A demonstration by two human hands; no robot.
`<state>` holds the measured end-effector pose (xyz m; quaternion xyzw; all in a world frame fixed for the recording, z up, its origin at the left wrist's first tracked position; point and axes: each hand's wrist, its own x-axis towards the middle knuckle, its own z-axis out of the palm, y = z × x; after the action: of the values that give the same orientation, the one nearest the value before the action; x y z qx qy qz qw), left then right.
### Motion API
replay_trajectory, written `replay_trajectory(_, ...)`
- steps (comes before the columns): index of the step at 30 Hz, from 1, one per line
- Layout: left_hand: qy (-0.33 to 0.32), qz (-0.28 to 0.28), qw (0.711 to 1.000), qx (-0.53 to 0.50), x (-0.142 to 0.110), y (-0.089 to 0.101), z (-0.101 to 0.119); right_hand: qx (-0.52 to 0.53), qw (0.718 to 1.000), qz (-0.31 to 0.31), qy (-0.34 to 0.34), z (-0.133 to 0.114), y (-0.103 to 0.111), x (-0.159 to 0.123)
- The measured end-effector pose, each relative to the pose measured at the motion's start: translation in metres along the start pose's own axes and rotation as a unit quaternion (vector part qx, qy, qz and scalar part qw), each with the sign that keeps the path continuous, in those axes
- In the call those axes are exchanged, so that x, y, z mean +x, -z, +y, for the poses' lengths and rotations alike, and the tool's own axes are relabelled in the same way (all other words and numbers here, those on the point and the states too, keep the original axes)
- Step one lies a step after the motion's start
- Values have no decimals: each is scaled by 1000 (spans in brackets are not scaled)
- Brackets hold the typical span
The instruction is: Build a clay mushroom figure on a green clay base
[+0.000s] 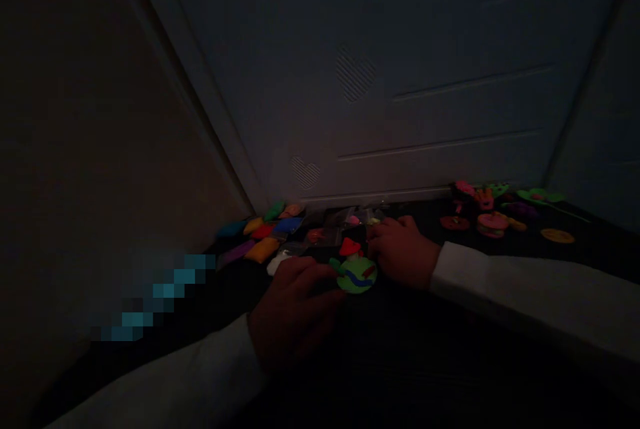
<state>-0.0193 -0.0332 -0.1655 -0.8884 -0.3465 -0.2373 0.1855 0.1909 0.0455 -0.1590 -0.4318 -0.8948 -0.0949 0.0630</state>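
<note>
A small modelling-clay piece (356,280) is tilted towards me: a light green disc with a blue wavy strip, a dark red bit and a red-capped mushroom (351,248). My left hand (300,309) grips its left edge between thumb and fingers, beside a darker green lump. On the other side, my right hand (405,252) is closed, its fingers bent by the mushroom and the clear bags behind. Whatever those fingers hold is hidden in the dim light. A white clay lump (279,261) lies just beyond my left hand.
Packets of coloured clay, among them an orange packet (263,250) and a blue packet (288,224), lie at the back left. Finished clay figures, including a pink layered piece (492,224) and an orange disc (557,236), stand right. A pale panel (280,69) rises behind the dark surface.
</note>
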Motion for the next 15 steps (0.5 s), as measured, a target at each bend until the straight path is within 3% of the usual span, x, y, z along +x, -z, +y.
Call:
replay_trajectory(5,50,-13,999,16,-9,17,-15,-5,999,-49,-13,1,14,-4)
replay_trajectory(11,71,-31,997,22,-6,27,-19,10,997,-67,-29,0,13,-7)
replay_trajectory(15,87,-5,996,4,-14,55,-12,25,996,-73,-33,-6,14,-8)
